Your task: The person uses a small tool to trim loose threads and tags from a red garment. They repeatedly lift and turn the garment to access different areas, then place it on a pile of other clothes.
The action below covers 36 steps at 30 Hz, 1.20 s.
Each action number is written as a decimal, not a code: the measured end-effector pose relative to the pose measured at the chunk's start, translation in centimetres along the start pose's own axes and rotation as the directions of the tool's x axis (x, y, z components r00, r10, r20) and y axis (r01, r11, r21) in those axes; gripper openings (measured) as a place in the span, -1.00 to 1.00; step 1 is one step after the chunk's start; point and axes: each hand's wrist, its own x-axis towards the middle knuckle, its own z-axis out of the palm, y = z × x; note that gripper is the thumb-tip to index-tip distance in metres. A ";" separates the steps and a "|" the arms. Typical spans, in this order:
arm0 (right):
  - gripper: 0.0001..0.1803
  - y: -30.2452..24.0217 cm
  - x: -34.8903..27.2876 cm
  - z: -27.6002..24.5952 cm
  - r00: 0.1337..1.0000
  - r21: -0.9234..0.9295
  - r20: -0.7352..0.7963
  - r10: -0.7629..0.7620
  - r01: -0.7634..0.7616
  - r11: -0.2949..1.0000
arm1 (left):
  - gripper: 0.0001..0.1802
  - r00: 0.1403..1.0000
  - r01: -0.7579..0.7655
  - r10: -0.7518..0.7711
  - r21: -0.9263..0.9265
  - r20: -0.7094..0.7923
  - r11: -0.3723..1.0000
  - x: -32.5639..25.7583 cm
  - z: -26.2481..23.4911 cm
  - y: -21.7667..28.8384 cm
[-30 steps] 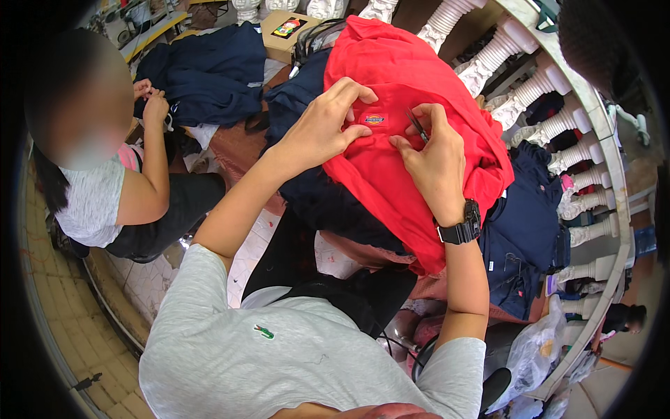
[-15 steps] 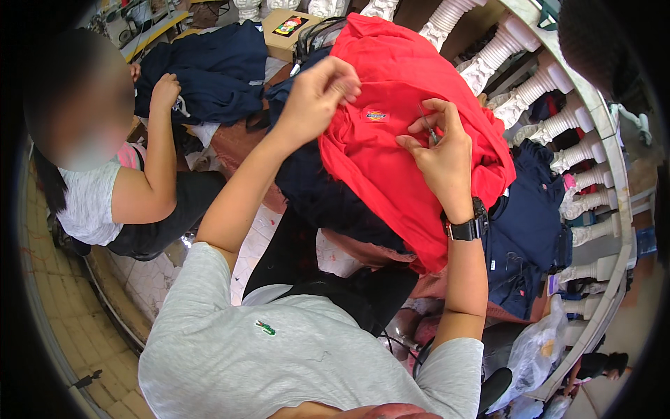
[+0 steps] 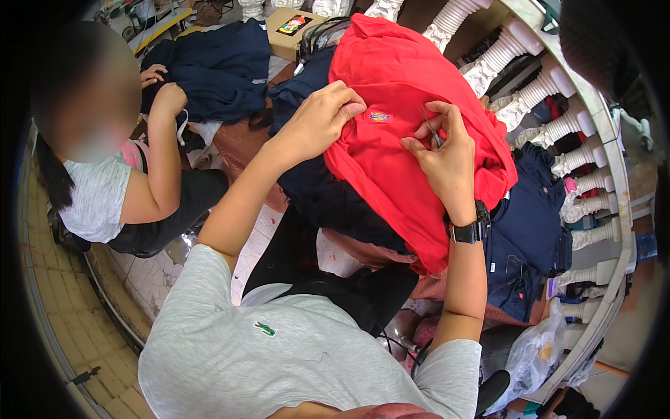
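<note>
**Right hand (image 3: pixel 447 150) grips a metal tool (image 3: pixel 436 136) over a red garment (image 3: pixel 419 66)**

Head view: both forearms reach upward from 6 o'clock, elbows spread. The left hand (image 3: pixel 314 126) lies near 12 o'clock, knuckles up, its thumb and forefinger tips together just beside a small colourful patch (image 3: pixel 379 117); whether they pinch cloth or thread I cannot tell. The right hand, at 2 o'clock, has a bent wrist wearing a black watch (image 3: pixel 466 232). Its fingers curl around the slim, pointed tool, clamped on it, while thumb and forefinger tips stand apart. The garment sprawls at 1 o'clock, the patch between the hands.

Between 11 and 12 o'clock sits a brown box (image 3: pixel 283 45) with a bright picture on top; its inside is hidden. At 4 o'clock a clear plastic bag (image 3: pixel 530 359) holds something tan-orange, too unclear to name.

The red fabric is soft, with loose folds and a rumpled edge, lying over dark navy cloth (image 3: pixel 321 202). The surface (image 3: pixel 234 150) has a reddish-brown covering. White, ridged balusters (image 3: pixel 513 52) curve from 12 towards 4 o'clock. Near 10 o'clock, a co-worker's hand (image 3: pixel 169 99) is closed beside another navy garment (image 3: pixel 223 77).
</note>
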 end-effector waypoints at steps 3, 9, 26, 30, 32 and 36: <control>-0.41 0.1 0.0 0.0 1.000 -0.001 -0.009 -0.005 0.005 1.000 | -0.84 1.000 0.013 -0.012 0.025 -0.025 1.000 -0.2 0.1 0.5; -0.43 0.3 0.0 0.1 1.000 -0.009 -0.016 -0.026 0.026 1.000 | -0.83 0.995 0.089 -0.087 -0.046 0.041 0.995 -0.3 -0.5 1.1; -0.82 -1.0 3.6 0.5 0.846 -0.076 0.309 -0.435 0.478 0.875 | -0.82 0.954 0.287 -0.215 -0.428 0.208 0.857 -0.7 -1.2 1.7; -0.84 -1.2 3.8 0.9 0.837 -0.116 0.305 -0.454 0.506 0.855 | -0.82 0.953 0.294 -0.223 -0.441 0.206 0.848 -0.5 -1.1 1.5; -0.84 -1.4 3.8 1.1 0.840 -0.135 0.308 -0.446 0.503 0.854 | -0.81 0.962 0.267 -0.216 -0.436 0.165 0.859 -0.6 -0.8 1.3; -0.85 -1.7 3.8 1.5 0.836 -0.173 0.316 -0.448 0.515 0.839 | -0.82 0.965 0.258 -0.212 -0.420 0.153 0.870 -0.7 -1.0 1.6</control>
